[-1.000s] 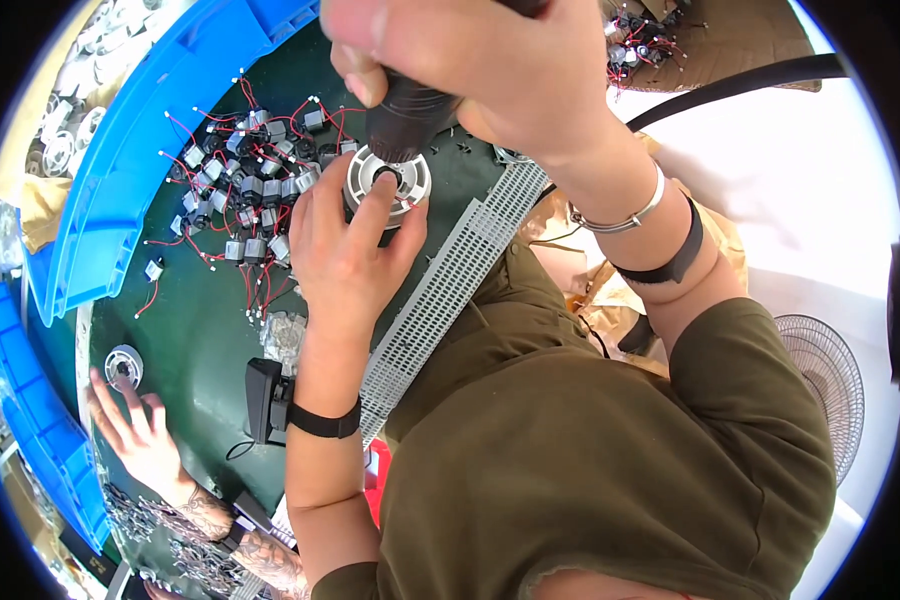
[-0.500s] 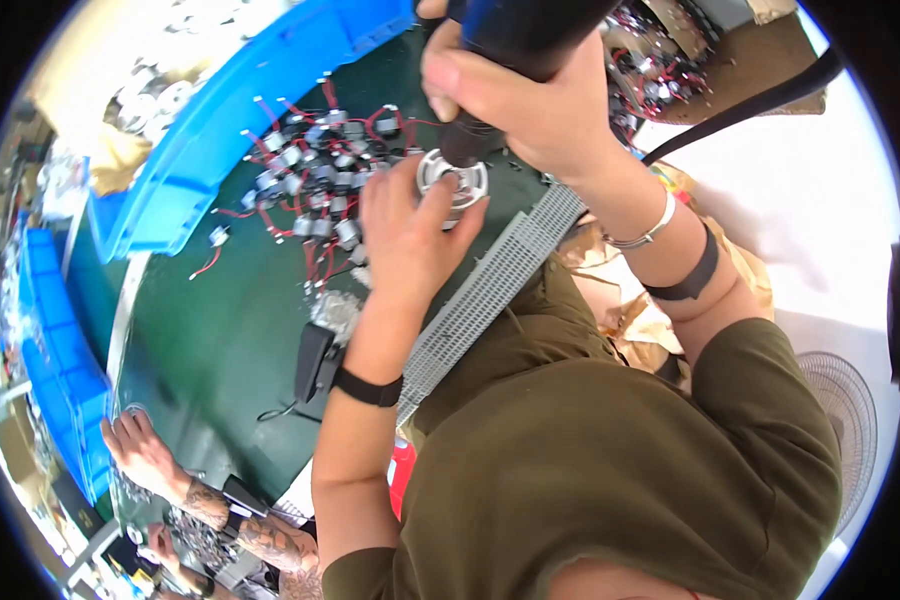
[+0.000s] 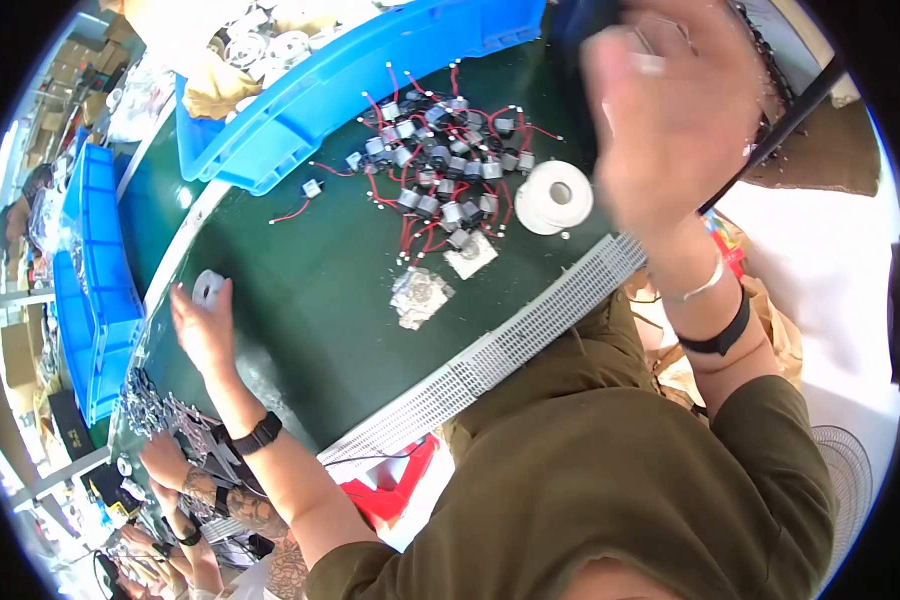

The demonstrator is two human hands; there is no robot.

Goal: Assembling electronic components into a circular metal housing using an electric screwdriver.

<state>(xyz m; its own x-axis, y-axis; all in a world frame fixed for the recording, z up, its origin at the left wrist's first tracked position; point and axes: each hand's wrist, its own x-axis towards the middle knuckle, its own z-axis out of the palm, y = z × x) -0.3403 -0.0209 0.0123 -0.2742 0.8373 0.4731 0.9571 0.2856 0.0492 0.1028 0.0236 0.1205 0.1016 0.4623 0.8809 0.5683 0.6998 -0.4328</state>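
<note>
My left hand (image 3: 205,330) reaches out to the left over the green table, thumb and fingers closed around a small white round part (image 3: 208,288). Up at the upper right, my right hand (image 3: 675,120) is smeared by motion. A dark shape (image 3: 578,70), blurred and partly cut off, lies beside it; whether the fingers grip it does not show. Below and left of that hand, a white flanged round part (image 3: 558,197) rests on the table. Next to it is a heap of small grey motors (image 3: 440,160) with red wires.
A blue bin (image 3: 300,130) with white parts behind it borders the far side; another blue bin (image 3: 100,290) stands left. A grey perforated strip (image 3: 490,365) runs along the near edge. Crumpled clear plastic (image 3: 420,297) lies mid-table. A co-worker's tattooed arm (image 3: 205,487) is at lower left.
My left hand has left the white part under the dark tool and swung left with a white round part. My right hand has lifted away to the right. The view has shifted.
</note>
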